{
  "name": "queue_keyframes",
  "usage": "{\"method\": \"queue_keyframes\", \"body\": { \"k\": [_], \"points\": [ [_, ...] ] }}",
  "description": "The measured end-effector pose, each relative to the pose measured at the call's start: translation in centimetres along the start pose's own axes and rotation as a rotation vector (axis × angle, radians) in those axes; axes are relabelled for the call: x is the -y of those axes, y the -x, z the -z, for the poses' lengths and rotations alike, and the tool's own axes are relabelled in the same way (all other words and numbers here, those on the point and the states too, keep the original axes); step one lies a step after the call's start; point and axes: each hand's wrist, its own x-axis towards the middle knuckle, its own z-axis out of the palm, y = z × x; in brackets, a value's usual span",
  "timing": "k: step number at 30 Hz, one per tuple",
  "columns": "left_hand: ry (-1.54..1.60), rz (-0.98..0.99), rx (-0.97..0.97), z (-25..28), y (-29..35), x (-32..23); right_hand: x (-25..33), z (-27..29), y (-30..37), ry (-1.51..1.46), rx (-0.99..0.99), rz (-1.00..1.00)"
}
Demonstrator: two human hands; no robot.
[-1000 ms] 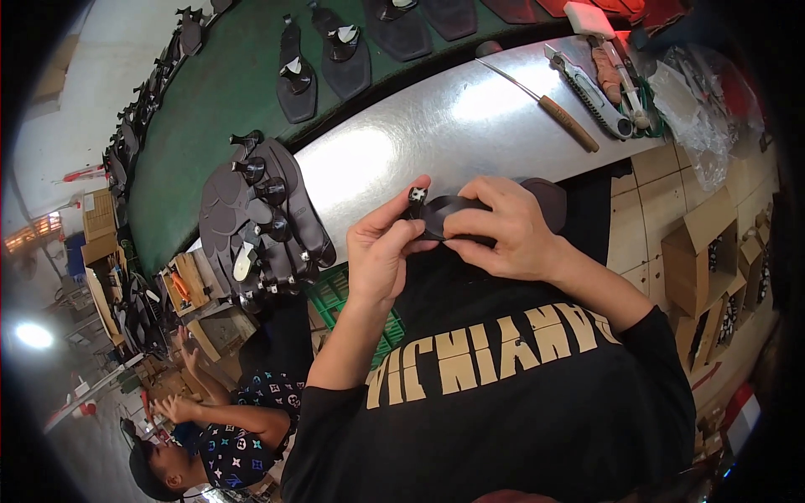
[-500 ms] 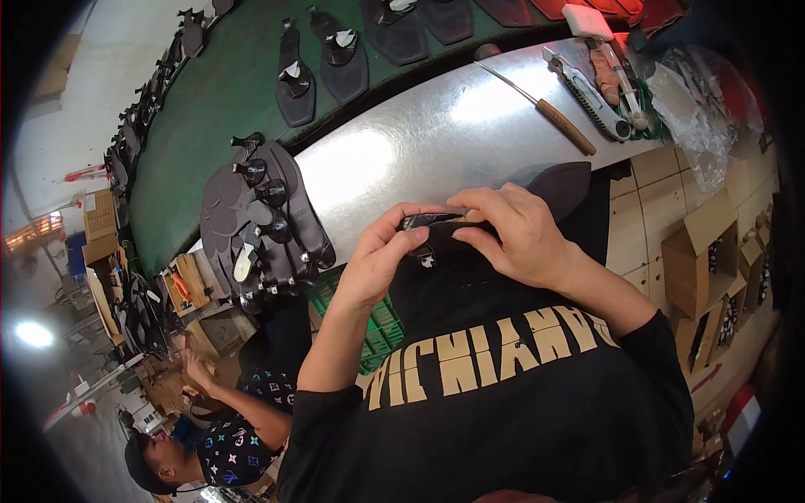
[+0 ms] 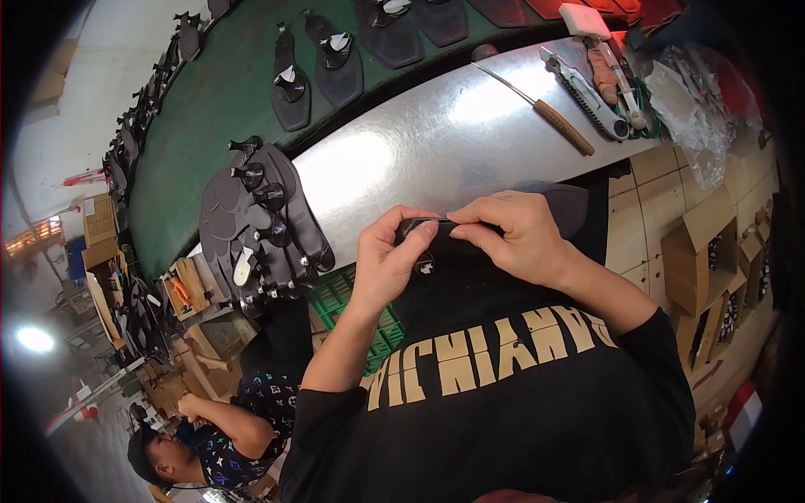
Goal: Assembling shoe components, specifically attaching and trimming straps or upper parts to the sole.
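Observation:
Between my two hands, over my lap by the bench's front edge, is a dark sandal (image 3: 566,208). Its flat sole reaches out to the right beyond my right hand, and a glossy black strap shows at its left end. My left hand (image 3: 392,256) grips that strap end, thumb pressed on top. Beside it, my right hand (image 3: 518,239) pinches the edge with thumb and fingers closed. The fingertips of both hands nearly meet, and they hide the exact spot being pinched.
A metal bench (image 3: 360,159) lies ahead, bearing an awl (image 3: 553,117) and a utility knife (image 3: 583,92). Stacked sandals (image 3: 264,210) sit left; more sandals (image 3: 337,63) lie on a green belt (image 3: 201,109). A green crate (image 3: 381,335) stands below. At lower left is another person (image 3: 226,427).
My hands have drawn closer together on the sandal, and the left thumb now presses over the strap. The sandals on the belt have shifted slightly left. The other person's arm has lowered.

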Motion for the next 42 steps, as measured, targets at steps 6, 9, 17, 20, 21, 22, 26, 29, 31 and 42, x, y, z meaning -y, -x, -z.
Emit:
{"method": "queue_keyframes", "body": {
  "k": [6,9,17,20,21,22,26,29,31,42],
  "points": [
    [-0.267,-0.319,0.114,0.1,0.6,-1.7,-0.2,2.5,-1.9,-0.544,0.368,-0.405],
    [-0.316,-0.502,0.084,0.9,1.1,-1.6,-0.1,3.2,-3.2,-0.638,0.583,-0.423],
    [0.579,-0.022,-0.442,4.1,0.6,1.4,-3.9,6.4,-5.8,0.646,-0.494,0.214],
    [0.86,0.179,-0.302,3.6,-0.1,4.2,-8.9,5.4,-3.4,0.894,-0.375,-0.011],
    [0.907,0.216,-0.311,3.4,0.0,4.5,-8.8,5.0,-3.2,0.854,-0.328,-0.017],
    [1.032,0.288,-0.276,3.4,-0.1,4.3,-8.5,4.5,-3.1,0.844,-0.31,-0.001],
    [1.314,0.405,-0.262,2.4,-0.8,3.2,-3.4,1.0,-0.9,-0.101,-0.069,-0.194],
    [1.348,0.459,-0.143,1.7,-1.9,4.1,-0.5,-1.8,0.1,-0.474,0.259,-0.346],
    [1.314,0.512,-0.237,0.1,-2.2,2.5,-0.6,-3.0,0.5,-0.533,0.245,-0.371],
    [0.94,0.26,-0.277,-0.7,-2.2,3.2,-1.6,-2.5,0.3,-0.791,0.245,-0.632]
  ]
}}
